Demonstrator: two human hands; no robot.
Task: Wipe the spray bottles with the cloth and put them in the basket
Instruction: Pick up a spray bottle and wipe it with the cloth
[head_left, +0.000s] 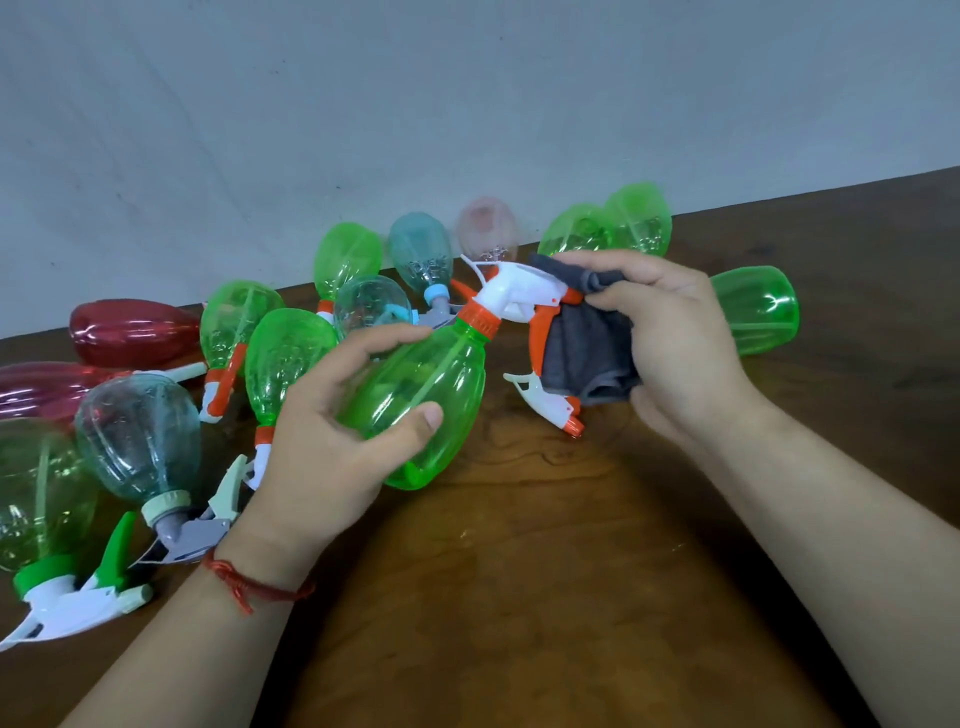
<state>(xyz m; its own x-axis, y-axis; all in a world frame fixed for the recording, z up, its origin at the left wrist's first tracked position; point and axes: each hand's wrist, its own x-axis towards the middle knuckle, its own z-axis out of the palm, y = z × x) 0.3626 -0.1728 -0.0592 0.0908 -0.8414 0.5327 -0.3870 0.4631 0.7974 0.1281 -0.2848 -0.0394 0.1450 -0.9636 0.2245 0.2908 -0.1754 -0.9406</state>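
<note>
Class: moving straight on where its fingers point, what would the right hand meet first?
The right hand would meet the spray head of the green bottle; its cloth seems to touch it.

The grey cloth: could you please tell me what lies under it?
The white spray head and orange trigger of the held green bottle run under the cloth; its front end is mostly covered, the right hand hiding the rest.

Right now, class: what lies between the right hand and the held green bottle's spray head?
The grey cloth, gripped by the right hand against the spray head, in the head view.
</note>
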